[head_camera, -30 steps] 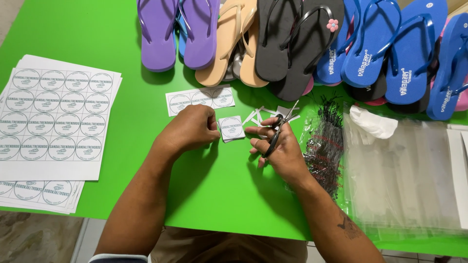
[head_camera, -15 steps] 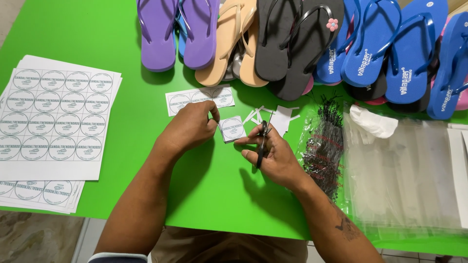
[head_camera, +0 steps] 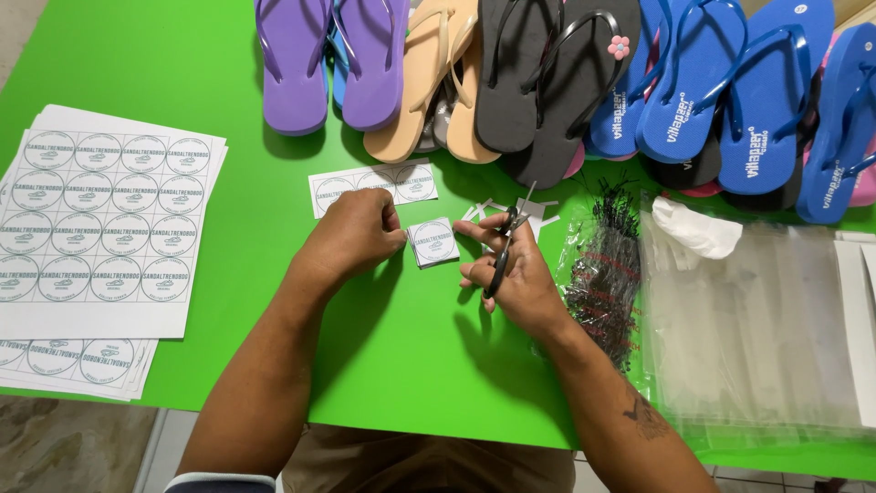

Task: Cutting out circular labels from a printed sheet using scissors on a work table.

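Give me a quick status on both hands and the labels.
Left hand pinching small stack of cut square labels on green table. Right hand gripping scissors. Paper offcuts just beyond the scissors.

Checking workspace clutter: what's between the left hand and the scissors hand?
In the head view, a small stack of cut square labels lies between the left hand and the right hand, which holds scissors.

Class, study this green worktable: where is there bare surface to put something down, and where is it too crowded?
Bare green table lies between the label sheets and the purple flip-flops, and along the near edge between both forearms. It is crowded around the left hand, cut label, right hand with scissors, and the plastic bags.
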